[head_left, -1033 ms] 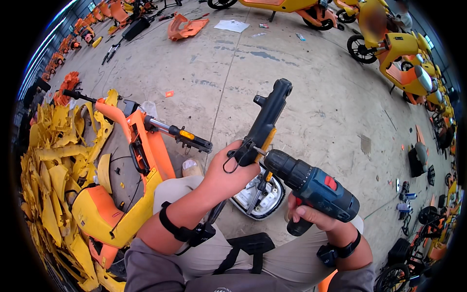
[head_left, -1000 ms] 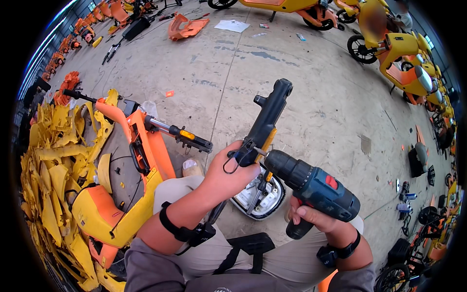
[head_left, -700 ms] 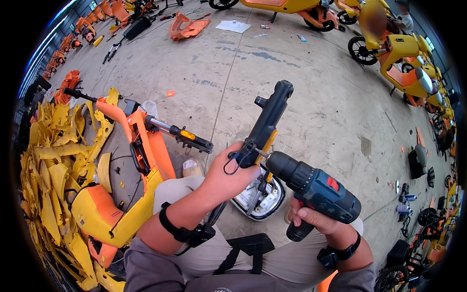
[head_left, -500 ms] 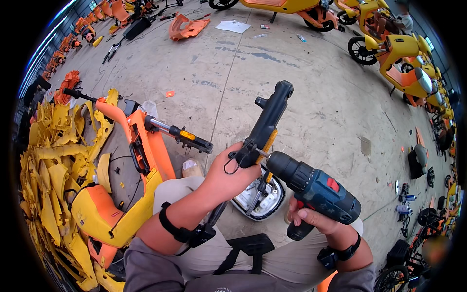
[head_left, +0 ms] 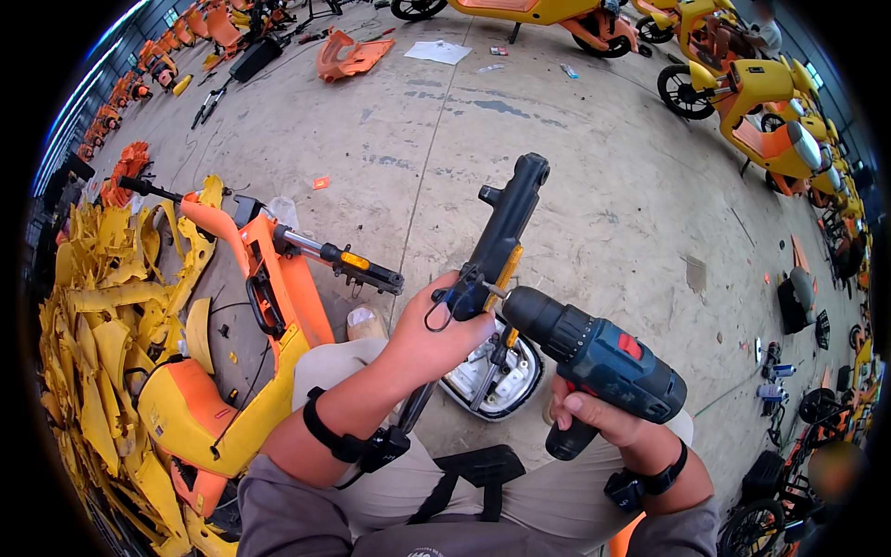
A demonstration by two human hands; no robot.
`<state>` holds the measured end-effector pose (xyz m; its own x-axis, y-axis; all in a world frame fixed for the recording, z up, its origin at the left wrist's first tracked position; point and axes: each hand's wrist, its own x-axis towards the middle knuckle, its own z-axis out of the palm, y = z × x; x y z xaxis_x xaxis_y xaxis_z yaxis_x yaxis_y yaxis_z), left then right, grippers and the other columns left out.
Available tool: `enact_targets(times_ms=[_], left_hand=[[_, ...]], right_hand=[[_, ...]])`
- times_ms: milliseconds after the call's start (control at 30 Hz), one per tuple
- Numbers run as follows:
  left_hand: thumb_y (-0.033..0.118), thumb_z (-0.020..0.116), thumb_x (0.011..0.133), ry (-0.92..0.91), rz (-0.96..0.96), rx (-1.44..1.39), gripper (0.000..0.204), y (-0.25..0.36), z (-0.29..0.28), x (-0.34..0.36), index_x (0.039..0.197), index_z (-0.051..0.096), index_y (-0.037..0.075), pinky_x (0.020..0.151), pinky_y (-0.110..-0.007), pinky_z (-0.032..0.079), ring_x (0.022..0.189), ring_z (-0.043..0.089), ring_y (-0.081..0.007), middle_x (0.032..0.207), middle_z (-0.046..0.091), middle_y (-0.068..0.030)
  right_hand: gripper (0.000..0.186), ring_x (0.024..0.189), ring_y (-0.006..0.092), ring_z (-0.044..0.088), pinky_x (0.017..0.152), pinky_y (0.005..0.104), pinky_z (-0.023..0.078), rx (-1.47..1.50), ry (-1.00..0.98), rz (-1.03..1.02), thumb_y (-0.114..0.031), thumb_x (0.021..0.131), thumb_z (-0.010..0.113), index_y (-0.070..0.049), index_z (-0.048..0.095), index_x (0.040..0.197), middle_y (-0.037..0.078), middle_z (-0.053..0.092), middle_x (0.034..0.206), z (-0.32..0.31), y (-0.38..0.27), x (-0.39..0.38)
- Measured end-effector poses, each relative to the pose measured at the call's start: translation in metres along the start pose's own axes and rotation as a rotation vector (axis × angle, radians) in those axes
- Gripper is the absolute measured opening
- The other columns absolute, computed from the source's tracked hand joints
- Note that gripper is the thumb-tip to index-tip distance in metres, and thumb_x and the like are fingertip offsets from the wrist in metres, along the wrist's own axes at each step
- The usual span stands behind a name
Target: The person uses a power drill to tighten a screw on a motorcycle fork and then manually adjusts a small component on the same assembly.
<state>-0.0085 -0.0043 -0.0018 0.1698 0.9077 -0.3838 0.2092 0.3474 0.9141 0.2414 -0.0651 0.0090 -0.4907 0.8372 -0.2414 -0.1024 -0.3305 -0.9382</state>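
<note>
My left hand (head_left: 438, 332) is wrapped round the lower end of a black scooter fork leg (head_left: 506, 221), which slants up and away. A yellow-orange reflector strip (head_left: 505, 271) runs along its right side, and a loop of thin black cable hangs by my fingers. In my right hand (head_left: 601, 416) is a dark blue cordless drill (head_left: 603, 357), gripped by its handle. Its bit points left and meets the fork leg at the reflector's lower end; the exact contact is too small to make out. Below them lies a white, black-rimmed housing (head_left: 518, 388), partly covered by my left hand and the drill.
On my left stands an orange and yellow scooter frame (head_left: 292, 283) with its fork sticking out, beside a heap of yellow plastic panels (head_left: 102, 353). Yellow scooters (head_left: 742, 116) line the far right. An orange panel (head_left: 351, 56) and a white sheet (head_left: 438, 52) lie ahead on the concrete floor.
The fork leg and drill have shifted very slightly left together. Both hands keep their grips, and the bit stays at the reflector's lower end.
</note>
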Motion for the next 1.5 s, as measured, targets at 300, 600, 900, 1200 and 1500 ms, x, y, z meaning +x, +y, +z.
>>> enact_targets(times_ms=[300, 600, 900, 1200, 1500], left_hand=[[0.021, 0.071, 0.084, 0.007, 0.078, 0.082, 0.029, -0.009, -0.001, 0.006, 0.104, 0.059, 0.003, 0.052, -0.025, 0.048, 0.064, 0.061, -0.0088, 0.078, 0.063, -0.0031], [0.023, 0.070, 0.090, -0.087, 0.066, -0.030, 0.033, 0.005, 0.002, 0.001, 0.111, 0.055, 0.003, 0.063, -0.024, 0.046, 0.071, 0.056, -0.0070, 0.076, 0.058, 0.0008], [0.056, 0.052, 0.096, -0.200, 0.138, -0.213, 0.061, -0.003, -0.001, 0.001, 0.129, 0.045, 0.006, 0.061, -0.028, 0.054, 0.081, 0.066, -0.0152, 0.094, 0.064, -0.0100], [0.070, 0.033, 0.097, -0.319, 0.081, -0.568, 0.079, -0.007, -0.007, 0.007, 0.151, 0.030, 0.013, 0.073, -0.030, 0.053, 0.089, 0.064, -0.0169, 0.103, 0.063, -0.0089], [0.048, 0.033, 0.103, -0.378, 0.103, -0.608, 0.061, -0.004, -0.003, 0.005, 0.152, 0.026, 0.013, 0.082, -0.037, 0.053, 0.105, 0.060, -0.0197, 0.118, 0.056, -0.0126]], right_hand=[[0.036, 0.067, 0.0165, 0.061, 0.070, 0.0351, 0.052, 0.084, 0.001, -0.002, -0.021, 0.087, 0.073, 0.000, 0.058, 0.112, 0.007, 0.063, 0.075, 0.000, 0.000, 0.000], [0.055, 0.069, 0.0170, 0.062, 0.071, 0.0377, 0.055, 0.057, 0.023, -0.026, -0.017, 0.087, 0.071, 0.003, 0.047, 0.132, 0.012, 0.064, 0.095, -0.005, -0.003, 0.000], [0.057, 0.070, 0.0170, 0.063, 0.071, 0.0389, 0.056, 0.099, 0.015, -0.039, -0.015, 0.087, 0.071, 0.003, 0.045, 0.135, 0.013, 0.065, 0.097, -0.009, -0.004, -0.001], [0.053, 0.072, 0.0144, 0.062, 0.067, 0.0284, 0.052, 0.183, -0.031, -0.085, -0.011, 0.088, 0.070, -0.001, 0.048, 0.135, 0.011, 0.067, 0.099, -0.015, -0.003, -0.002], [0.050, 0.066, 0.0163, 0.062, 0.068, 0.0346, 0.053, 0.192, 0.024, -0.070, -0.019, 0.083, 0.073, 0.004, 0.054, 0.122, 0.011, 0.066, 0.091, -0.010, -0.008, -0.001]])
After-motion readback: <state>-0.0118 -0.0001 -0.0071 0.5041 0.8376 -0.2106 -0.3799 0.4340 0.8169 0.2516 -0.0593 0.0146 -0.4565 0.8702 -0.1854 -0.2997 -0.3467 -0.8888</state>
